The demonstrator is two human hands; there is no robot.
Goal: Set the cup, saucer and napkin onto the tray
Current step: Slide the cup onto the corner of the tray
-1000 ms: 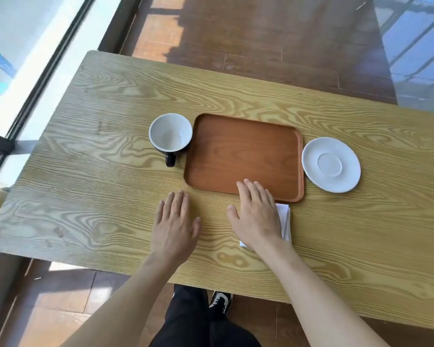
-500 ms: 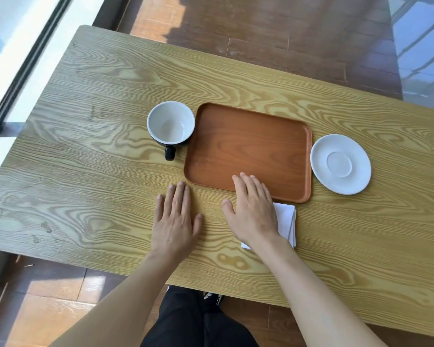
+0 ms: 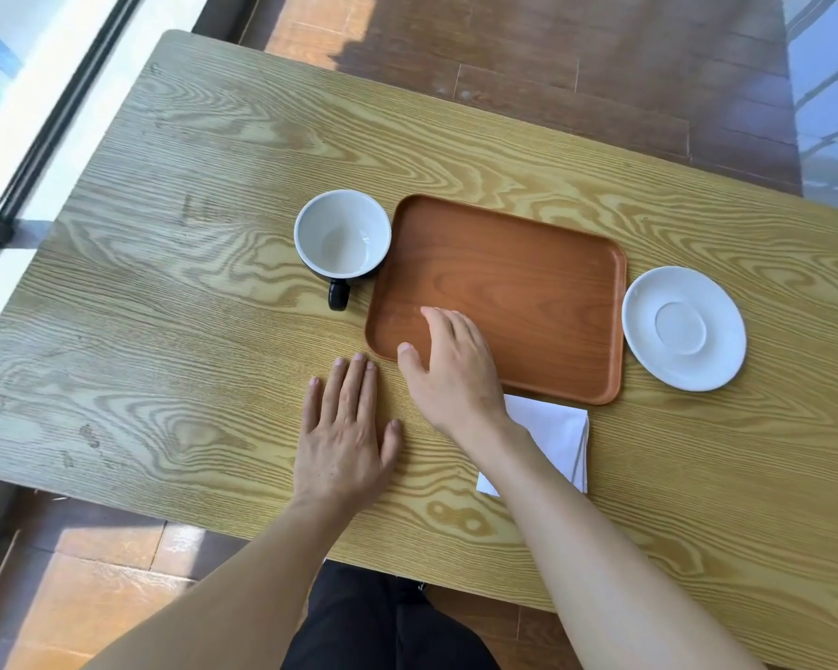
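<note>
A brown wooden tray [image 3: 518, 282] lies empty in the middle of the table. A cup [image 3: 342, 239], white inside and black outside with a black handle, stands touching the tray's left edge. A white saucer [image 3: 683, 328] sits just right of the tray. A folded white napkin [image 3: 559, 435] lies below the tray's near edge, partly hidden by my right forearm. My right hand [image 3: 456, 374] hovers over the tray's near left corner, fingers apart, holding nothing. My left hand [image 3: 347, 437] rests flat on the table, empty.
The light wooden table [image 3: 165, 307] ends at a near edge just behind my forearms. A window frame runs along the left side. Brown floor tiles show beyond the far edge, and my dark trousers below.
My right hand has lifted off the napkin and moved left and forward over the tray's near left corner. The left hand stays flat. The camera view shifted slightly.
</note>
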